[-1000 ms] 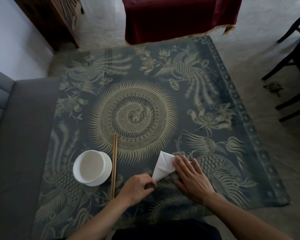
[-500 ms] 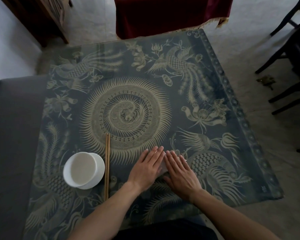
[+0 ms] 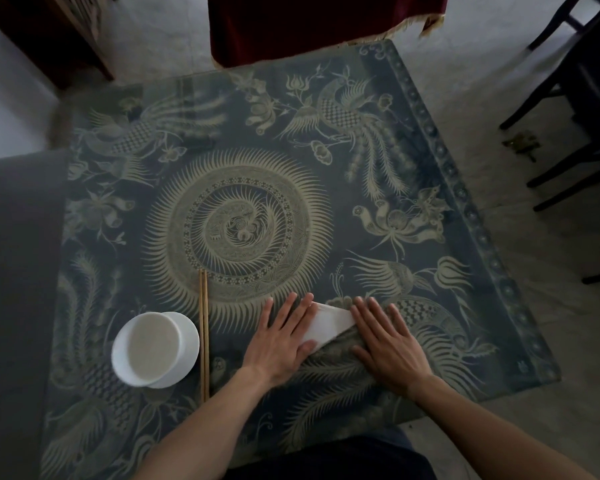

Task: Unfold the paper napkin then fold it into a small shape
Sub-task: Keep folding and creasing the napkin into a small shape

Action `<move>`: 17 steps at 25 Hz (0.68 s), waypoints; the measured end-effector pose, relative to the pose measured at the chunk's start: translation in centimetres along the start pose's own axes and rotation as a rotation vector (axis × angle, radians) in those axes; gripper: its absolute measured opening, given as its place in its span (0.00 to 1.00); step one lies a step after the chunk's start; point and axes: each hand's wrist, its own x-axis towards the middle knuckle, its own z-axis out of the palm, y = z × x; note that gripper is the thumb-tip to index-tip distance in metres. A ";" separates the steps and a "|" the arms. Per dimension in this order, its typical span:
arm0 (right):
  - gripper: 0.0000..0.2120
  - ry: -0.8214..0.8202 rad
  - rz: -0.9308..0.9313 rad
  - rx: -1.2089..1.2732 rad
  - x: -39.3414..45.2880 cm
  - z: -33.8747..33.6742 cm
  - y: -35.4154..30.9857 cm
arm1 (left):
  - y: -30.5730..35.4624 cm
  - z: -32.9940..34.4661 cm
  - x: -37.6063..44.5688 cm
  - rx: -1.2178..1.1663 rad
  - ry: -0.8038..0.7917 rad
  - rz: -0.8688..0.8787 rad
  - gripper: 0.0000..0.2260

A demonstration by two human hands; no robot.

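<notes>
A white paper napkin (image 3: 329,323), folded into a flat narrow shape, lies on the patterned table (image 3: 243,230) near its front edge. My left hand (image 3: 281,341) rests flat on the napkin's left end, fingers spread and palm down. My right hand (image 3: 387,337) lies flat at the napkin's right end, its fingers covering that tip. Only the middle strip of the napkin shows between the two hands. Neither hand grips anything.
A white bowl (image 3: 155,349) stands at the front left of the table, with a pair of wooden chopsticks (image 3: 203,334) lying just right of it. A dark red cloth (image 3: 312,26) hangs beyond the far edge. Black chair legs (image 3: 568,98) stand at the right. A grey sofa (image 3: 18,271) borders the left.
The left hand went from pinching the napkin's corner to pressing flat. Both hands covered the napkin together, then slid apart sideways, baring its middle.
</notes>
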 end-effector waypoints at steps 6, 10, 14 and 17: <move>0.33 0.042 0.044 0.013 -0.4 -0.4 0.4 | 0.2 -0.1 -0.1 0.005 0.027 0.002 0.29; 0.32 0.083 -0.170 0.068 2.3 -1.4 -3.2 | 0.5 -0.3 -0.6 -0.076 0.088 -0.025 0.30; 0.32 -0.028 -0.266 0.025 4.7 -1.8 -4.9 | 0.9 0.4 -1.6 -0.075 0.096 -0.041 0.29; 0.35 -0.078 -0.288 -0.015 4.8 -1.2 -4.5 | 1.0 1.3 -2.4 -0.057 0.088 -0.044 0.28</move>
